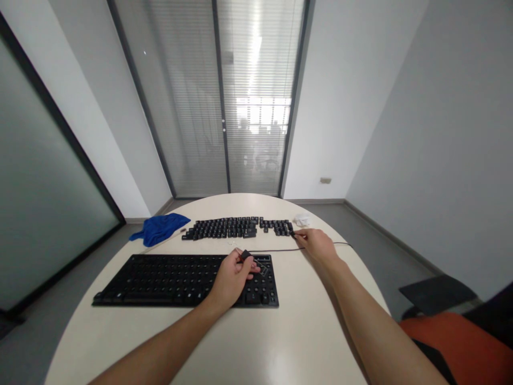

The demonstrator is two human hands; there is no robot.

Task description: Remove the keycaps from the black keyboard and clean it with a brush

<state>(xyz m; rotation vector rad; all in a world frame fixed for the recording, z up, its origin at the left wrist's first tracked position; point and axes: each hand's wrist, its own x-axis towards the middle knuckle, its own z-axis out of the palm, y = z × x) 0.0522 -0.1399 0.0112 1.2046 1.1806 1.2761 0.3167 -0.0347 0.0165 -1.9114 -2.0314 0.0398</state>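
Observation:
A black keyboard (160,280) lies on the table, most of its keycaps off, with a few still on near its lower right. Over its right end, my left hand (231,278) is closed around a keycap puller (262,266), whose dark handle and thin wire loops show past the fingers. My right hand (318,246) reaches to the right end of the rows of loose black keycaps (224,228). Its thumb and fingertips pinch a small black keycap (293,233) beside the number-pad group.
A blue cloth (160,229) lies at the back left, with a thin brush (170,237) beside it. Crumpled white tissue (302,220) sits at the back right. The keyboard cable (280,249) runs right, under my right arm. An orange chair (460,342) stands at the right.

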